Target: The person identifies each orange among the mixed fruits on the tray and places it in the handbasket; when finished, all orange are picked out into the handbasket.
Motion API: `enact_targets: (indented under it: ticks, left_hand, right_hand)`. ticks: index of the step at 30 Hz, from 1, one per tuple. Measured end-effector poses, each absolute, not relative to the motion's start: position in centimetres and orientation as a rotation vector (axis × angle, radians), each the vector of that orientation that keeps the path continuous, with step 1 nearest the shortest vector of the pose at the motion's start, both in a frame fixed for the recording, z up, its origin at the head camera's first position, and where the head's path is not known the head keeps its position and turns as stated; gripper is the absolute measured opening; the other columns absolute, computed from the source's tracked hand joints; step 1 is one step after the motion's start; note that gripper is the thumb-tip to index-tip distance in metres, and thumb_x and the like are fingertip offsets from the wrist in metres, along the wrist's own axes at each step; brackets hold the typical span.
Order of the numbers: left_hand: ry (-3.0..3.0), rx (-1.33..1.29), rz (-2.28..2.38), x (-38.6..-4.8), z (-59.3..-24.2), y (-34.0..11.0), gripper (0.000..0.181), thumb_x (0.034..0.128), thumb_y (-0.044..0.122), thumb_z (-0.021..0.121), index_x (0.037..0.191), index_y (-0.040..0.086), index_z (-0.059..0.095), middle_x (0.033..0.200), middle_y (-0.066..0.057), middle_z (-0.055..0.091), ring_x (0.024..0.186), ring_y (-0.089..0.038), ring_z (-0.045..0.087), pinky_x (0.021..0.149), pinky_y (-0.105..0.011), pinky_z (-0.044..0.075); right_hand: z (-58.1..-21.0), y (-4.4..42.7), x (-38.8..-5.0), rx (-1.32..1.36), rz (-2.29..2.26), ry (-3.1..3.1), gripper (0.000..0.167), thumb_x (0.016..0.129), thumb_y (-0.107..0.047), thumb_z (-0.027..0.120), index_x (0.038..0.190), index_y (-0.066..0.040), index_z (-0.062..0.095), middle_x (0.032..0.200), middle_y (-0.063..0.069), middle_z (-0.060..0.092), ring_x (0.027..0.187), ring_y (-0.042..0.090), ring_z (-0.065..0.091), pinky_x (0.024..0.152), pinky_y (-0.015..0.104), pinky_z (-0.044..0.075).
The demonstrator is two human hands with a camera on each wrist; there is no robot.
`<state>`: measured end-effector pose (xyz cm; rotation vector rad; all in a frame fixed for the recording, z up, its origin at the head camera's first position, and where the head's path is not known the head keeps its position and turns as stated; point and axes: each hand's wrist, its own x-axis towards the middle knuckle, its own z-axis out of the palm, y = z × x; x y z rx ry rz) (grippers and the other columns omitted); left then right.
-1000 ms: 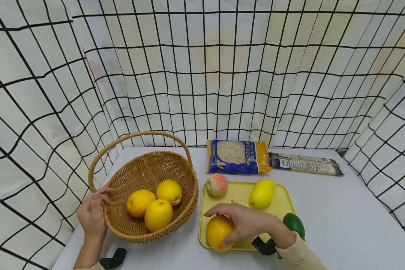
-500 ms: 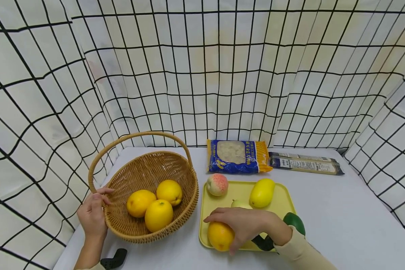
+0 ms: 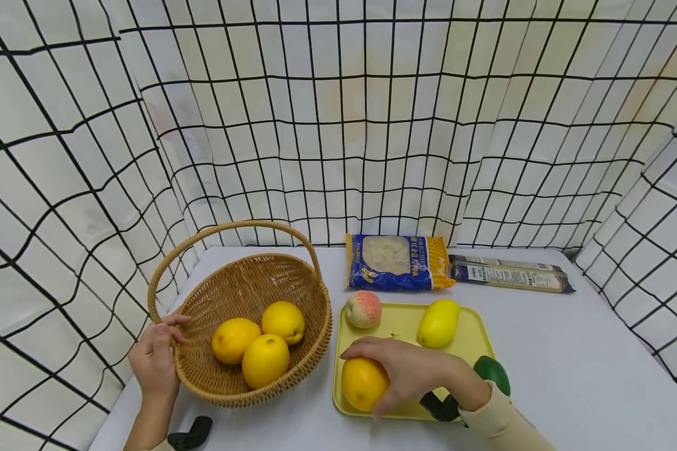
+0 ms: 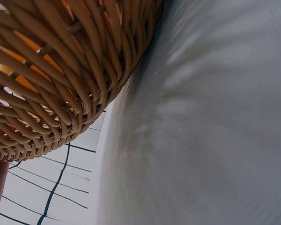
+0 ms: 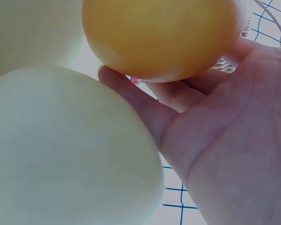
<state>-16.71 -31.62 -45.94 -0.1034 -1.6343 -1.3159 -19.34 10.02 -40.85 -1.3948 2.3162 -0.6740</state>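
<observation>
My left hand (image 3: pixel 155 360) grips the left rim of the tilted wicker basket (image 3: pixel 225 266), by the foot of its handle. Several orange-yellow fruits (image 3: pixel 265 361) lie inside it. In the head view my right hand (image 3: pixel 412 369) curls its fingers and thumb round an orange (image 3: pixel 363 382) at the front left of the yellow tray (image 3: pixel 474 326). The right wrist view shows the orange (image 5: pixel 159 37) against the fingers, with a large pale round fruit (image 5: pixel 75 150) close beside the hand. Most of that pale fruit is hidden by the hand in the head view.
On the tray are a peach (image 3: pixel 363 309) at the back left, a yellow mango-like fruit (image 3: pixel 438 322) and a dark green fruit (image 3: pixel 492 374). Behind lie a blue pasta bag (image 3: pixel 395 262) and a long dark packet (image 3: pixel 510 274). A black grid-patterned curtain (image 3: pixel 372 125) surrounds the table.
My right hand shifted right, then back left and slightly up, with its fingers round the orange, which moved slightly away from the tray's front edge. The left hand and basket stay put.
</observation>
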Motion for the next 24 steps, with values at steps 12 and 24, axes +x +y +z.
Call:
enact_targets:
  ticks: [12, 24]
  left_hand:
    - [-1.646, -0.088, -1.303, -16.6, -45.7, -31.5, 0.042, 0.0967, 0.003, 0.043, 0.058, -0.006, 0.053, 0.083, 0.004, 0.07, 0.092, -0.013, 0.063, 0.081, -0.016, 0.041]
    - [-1.67, -0.064, -1.302, -16.6, -45.8, -31.5, 0.042, 0.0975, 0.003, 0.044, 0.057, -0.006, 0.054, 0.083, 0.004, 0.07, 0.092, -0.012, 0.062, 0.08, -0.015, 0.042]
  right_hand:
    - [-39.6, 10.1, -19.4, -1.243, -1.051, 2.288, 0.089, 0.069, -0.043, 0.086, 0.145, -0.029, 0.04, 0.148, -0.015, 0.04, 0.132, 0.015, 0.042, 0.107, 0.044, 0.036]
    - [-38.0, 9.5, -19.8, -1.356, -1.306, 2.217, 0.086, 0.073, -0.032, 0.086, 0.145, -0.025, 0.039, 0.144, -0.004, 0.042, 0.115, 0.017, 0.053, 0.093, 0.036, 0.049]
